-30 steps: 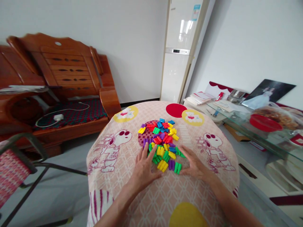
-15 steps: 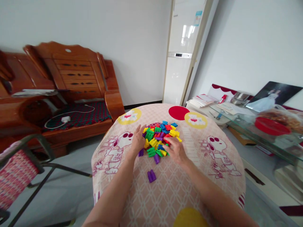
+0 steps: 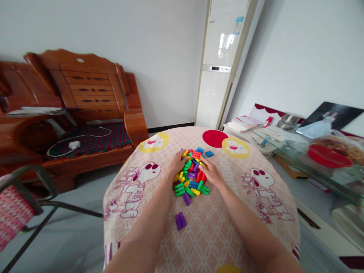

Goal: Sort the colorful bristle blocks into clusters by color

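Note:
A heap of small plastic blocks [image 3: 192,174] in red, yellow, green, blue and purple lies on a round table with a pink cartoon-dog cloth [image 3: 250,212]. My left hand [image 3: 178,163] rests against the heap's left side, fingers curved onto the blocks. My right hand [image 3: 212,172] presses on the heap's right side, fingers spread over the pieces. The two hands cup the pile between them. One purple block [image 3: 180,220] lies alone nearer to me, and a blue one [image 3: 209,153] sits at the far edge.
A carved wooden sofa [image 3: 76,98] with a white charger [image 3: 74,144] stands at the left. A metal chair with a pink woven seat [image 3: 17,206] is at near left. A tall white air conditioner [image 3: 218,76] stands behind, and a cluttered glass table [image 3: 313,155] is at right.
Both hands slid away from me across the cloth, pushing the spread blocks into a tighter heap. One purple block was left behind. The hands now close in on the heap's far part.

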{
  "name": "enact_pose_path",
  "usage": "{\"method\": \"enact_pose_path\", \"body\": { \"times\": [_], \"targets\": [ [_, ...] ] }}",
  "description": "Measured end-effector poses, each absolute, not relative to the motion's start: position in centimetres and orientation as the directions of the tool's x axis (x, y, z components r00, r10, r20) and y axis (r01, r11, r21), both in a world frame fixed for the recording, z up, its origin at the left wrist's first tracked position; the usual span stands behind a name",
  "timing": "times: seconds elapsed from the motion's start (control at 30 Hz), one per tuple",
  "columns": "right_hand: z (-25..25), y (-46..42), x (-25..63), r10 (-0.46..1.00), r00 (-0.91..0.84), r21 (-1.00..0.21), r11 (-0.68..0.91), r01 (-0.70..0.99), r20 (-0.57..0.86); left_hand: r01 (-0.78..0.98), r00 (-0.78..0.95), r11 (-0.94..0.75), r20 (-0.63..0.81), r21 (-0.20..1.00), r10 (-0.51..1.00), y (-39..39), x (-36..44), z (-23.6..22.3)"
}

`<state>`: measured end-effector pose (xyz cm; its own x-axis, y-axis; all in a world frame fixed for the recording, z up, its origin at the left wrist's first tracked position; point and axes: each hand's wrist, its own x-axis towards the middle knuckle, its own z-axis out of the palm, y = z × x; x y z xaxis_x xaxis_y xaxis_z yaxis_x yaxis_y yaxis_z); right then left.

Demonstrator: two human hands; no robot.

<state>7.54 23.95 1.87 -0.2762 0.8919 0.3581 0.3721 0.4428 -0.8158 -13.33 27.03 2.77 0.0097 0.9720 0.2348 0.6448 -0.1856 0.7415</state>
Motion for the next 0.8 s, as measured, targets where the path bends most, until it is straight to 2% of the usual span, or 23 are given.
{"method": "enact_pose_path", "body": {
  "times": [0.07, 0.13, 0.23, 0.37, 0.43, 0.6, 0.7, 0.8],
  "targets": [
    [2.5, 22.8, 7.6, 0.868, -0.363, -0.828, 0.458, 0.323, 0.338, 0.561, 0.072, -0.259, 0.266, 0.786, 0.961, 27.8, -13.2, 3.1],
    [3.0, 22.1, 8.6, 0.878, -0.362, -0.857, 0.426, 0.289, 0.314, 0.518, 0.068, -0.274, 0.280, 0.810, 0.958, 28.0, -13.6, 3.9],
    [2.8, 22.3, 11.0, 0.936, -0.173, -0.905, 0.344, 0.250, 0.307, 0.589, -0.003, -0.246, 0.306, 0.770, 0.952, 26.4, -14.4, 5.6],
    [1.3, 23.4, 13.2, 0.955, 0.003, -0.933, 0.289, 0.213, 0.296, 0.707, 0.133, -0.311, 0.313, 0.635, 0.941, 20.1, -14.4, 7.1],
    [0.9, 23.7, 13.4, 0.960, 0.016, -0.943, 0.271, 0.196, 0.279, 0.737, 0.169, -0.328, 0.308, 0.591, 0.936, 15.9, -13.7, 6.6],
    [0.9, 23.4, 12.9, 0.973, 0.007, -0.958, 0.227, 0.175, 0.232, 0.837, 0.091, -0.227, 0.283, 0.497, 0.955, 7.0, -12.1, 2.2],
    [0.8, 23.3, 12.9, 0.972, 0.020, -0.959, 0.226, 0.174, 0.232, 0.858, 0.112, -0.218, 0.246, 0.465, 0.963, 5.8, -12.4, 0.3],
    [0.5, 23.5, 13.0, 0.969, 0.013, -0.951, 0.239, 0.194, 0.246, 0.821, 0.187, -0.293, 0.253, 0.490, 0.949, 8.0, -13.4, 0.0]
  ]
}}
